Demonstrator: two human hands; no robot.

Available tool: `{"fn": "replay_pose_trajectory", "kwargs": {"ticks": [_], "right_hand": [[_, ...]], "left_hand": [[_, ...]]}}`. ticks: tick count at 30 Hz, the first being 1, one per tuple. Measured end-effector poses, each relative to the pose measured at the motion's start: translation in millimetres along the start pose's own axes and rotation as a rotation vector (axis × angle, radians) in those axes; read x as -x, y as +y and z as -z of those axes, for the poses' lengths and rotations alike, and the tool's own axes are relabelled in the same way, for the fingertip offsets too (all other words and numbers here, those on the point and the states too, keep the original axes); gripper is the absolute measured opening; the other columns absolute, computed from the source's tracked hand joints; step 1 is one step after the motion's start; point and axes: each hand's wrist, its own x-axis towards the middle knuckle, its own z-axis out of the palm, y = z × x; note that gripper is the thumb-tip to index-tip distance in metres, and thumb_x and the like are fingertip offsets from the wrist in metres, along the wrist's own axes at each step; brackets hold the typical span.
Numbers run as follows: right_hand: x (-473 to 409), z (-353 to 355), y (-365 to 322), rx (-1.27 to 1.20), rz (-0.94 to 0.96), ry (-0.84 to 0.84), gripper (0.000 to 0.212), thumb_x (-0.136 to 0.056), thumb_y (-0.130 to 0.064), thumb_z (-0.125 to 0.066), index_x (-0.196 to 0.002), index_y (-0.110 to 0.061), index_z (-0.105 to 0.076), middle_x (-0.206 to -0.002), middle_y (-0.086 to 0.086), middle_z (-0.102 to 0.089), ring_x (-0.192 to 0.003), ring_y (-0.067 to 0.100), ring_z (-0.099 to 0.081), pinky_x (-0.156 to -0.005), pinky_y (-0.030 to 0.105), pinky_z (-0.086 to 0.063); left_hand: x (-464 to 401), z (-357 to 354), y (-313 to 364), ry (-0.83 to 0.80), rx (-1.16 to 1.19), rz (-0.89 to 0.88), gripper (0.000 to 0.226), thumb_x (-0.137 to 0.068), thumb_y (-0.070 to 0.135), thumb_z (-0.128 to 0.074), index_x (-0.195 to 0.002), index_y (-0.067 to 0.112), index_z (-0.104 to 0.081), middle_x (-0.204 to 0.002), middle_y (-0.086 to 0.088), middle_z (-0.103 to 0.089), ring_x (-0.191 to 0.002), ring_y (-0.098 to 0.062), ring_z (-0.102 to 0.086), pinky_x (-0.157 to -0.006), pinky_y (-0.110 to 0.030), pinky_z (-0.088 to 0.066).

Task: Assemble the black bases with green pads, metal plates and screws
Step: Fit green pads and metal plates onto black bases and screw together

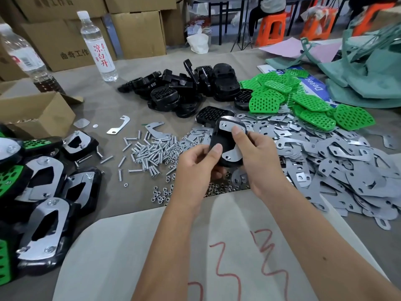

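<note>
**Black base held in both hands over the parts**

I hold one black base (225, 146) above the table (104, 105), long axis running away from me, tilted slightly right at the far end, plate side up. My left hand (195, 164) grips its near end, thumb on top. My right hand (253, 153) pinches the metal plate (230, 129) against its far end. Screws (149, 153) lie left of it, loose plates (325, 161) right, spare bases (184, 88) and green pads (303, 101) beyond. Finished units (43, 192) are stacked far left. Water bottle (97, 44) stands behind.
</note>
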Motion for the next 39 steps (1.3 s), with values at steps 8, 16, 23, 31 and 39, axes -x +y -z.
{"fn": "replay_pose_trajectory", "kwargs": {"ticks": [8, 16, 23, 31, 39], "right_hand": [[0, -4, 0, 0.154, 0.009, 0.007, 0.05, -0.103, -0.044, -0.059, -0.058, -0.023, -0.064, -0.054, -0.007, -0.057, -0.053, 0.016, -0.054, -0.053, 0.032, -0.044], [3, -5, -1, 0.183, -0.015, 0.141, 0.051, -0.094, -0.056, -0.062, -0.061, -0.022, -0.043, -0.053, -0.004, -0.036, -0.053, 0.019, -0.036, -0.052, 0.036, -0.034], [4, -3, -4, 0.137, 0.024, 0.018, 0.043, -0.098, -0.049, -0.065, -0.078, -0.011, -0.059, -0.064, 0.003, -0.057, -0.059, 0.021, -0.053, -0.051, 0.039, -0.046], [7, 5, -10, -0.078, 0.009, -0.219, 0.019, -0.103, -0.029, -0.063, -0.114, -0.016, -0.071, -0.094, 0.009, -0.076, -0.071, 0.019, -0.068, -0.044, 0.027, -0.044], [12, 1, -4, 0.06, 0.052, -0.324, 0.018, -0.098, -0.028, -0.065, -0.114, -0.025, -0.073, -0.088, 0.001, -0.073, -0.068, 0.012, -0.068, -0.042, 0.021, -0.045]], "left_hand": [[-1, -3, -4, 0.113, -0.166, -0.068, 0.032, -0.105, 0.024, -0.059, -0.083, 0.0, -0.064, -0.065, -0.002, -0.063, -0.053, -0.013, -0.054, -0.05, -0.022, -0.043], [5, -5, -1, 0.041, -0.285, -0.159, 0.033, -0.105, 0.025, -0.059, -0.085, -0.001, -0.056, -0.064, -0.005, -0.051, -0.062, -0.019, -0.045, -0.059, -0.036, -0.037], [5, -8, -1, 0.087, -0.204, -0.14, 0.031, -0.087, 0.042, -0.065, -0.076, 0.013, -0.059, -0.062, 0.003, -0.053, -0.061, -0.019, -0.048, -0.06, -0.035, -0.039], [0, 2, -3, 0.036, -0.056, -0.091, 0.008, -0.096, 0.019, -0.068, -0.089, 0.013, -0.068, -0.074, 0.003, -0.071, -0.064, -0.012, -0.064, -0.059, -0.023, -0.053], [-2, 6, 5, 0.206, 0.114, -0.057, 0.007, -0.093, 0.009, -0.074, -0.092, 0.014, -0.079, -0.095, -0.013, -0.079, -0.088, -0.027, -0.073, -0.087, -0.049, -0.059]]}}
